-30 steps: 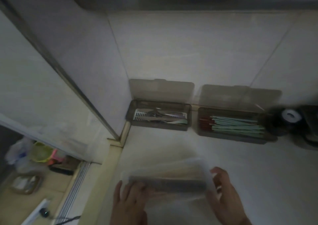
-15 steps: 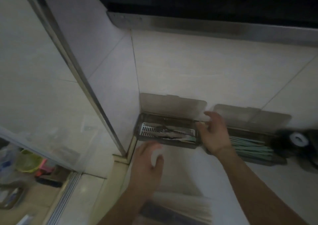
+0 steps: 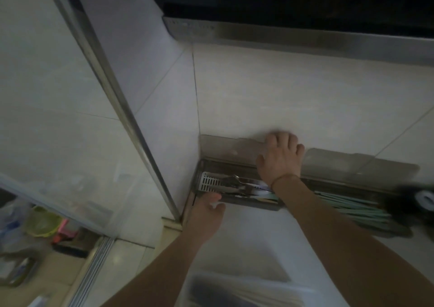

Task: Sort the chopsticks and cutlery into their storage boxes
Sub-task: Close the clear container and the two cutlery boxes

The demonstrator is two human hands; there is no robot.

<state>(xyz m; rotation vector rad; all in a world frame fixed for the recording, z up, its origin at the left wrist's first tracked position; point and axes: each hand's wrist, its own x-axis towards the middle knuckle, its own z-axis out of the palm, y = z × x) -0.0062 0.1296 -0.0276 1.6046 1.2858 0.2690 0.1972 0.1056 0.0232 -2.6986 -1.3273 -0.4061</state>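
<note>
White tiled walls meet at the back left corner of a pale counter (image 3: pixel 253 241), under a dark cabinet with a steel trim strip (image 3: pixel 305 39). A glass panel in a metal frame (image 3: pixel 112 100) stands at the left edge.

Change since one second ago: both hands have left the clear container (image 3: pixel 239 292) at the near edge and moved to the cutlery box (image 3: pixel 234 187) in the back left corner.

- Right hand (image 3: pixel 280 158): fingers curled over the top edge of the raised lid (image 3: pixel 230 148), gripping it.
- Left hand (image 3: pixel 207 209): rests against the box's near left corner; its fingers are blurred, so whether it grips cannot be determined.
- Chopstick box (image 3: pixel 352 201): just beside the cutlery box along the back edge, lid raised, green chopsticks (image 3: pixel 347 207) inside.

Judgement: the cutlery appears sorted, and closing this lid is likely the step in hand; the chopstick box remains uncovered.
</note>
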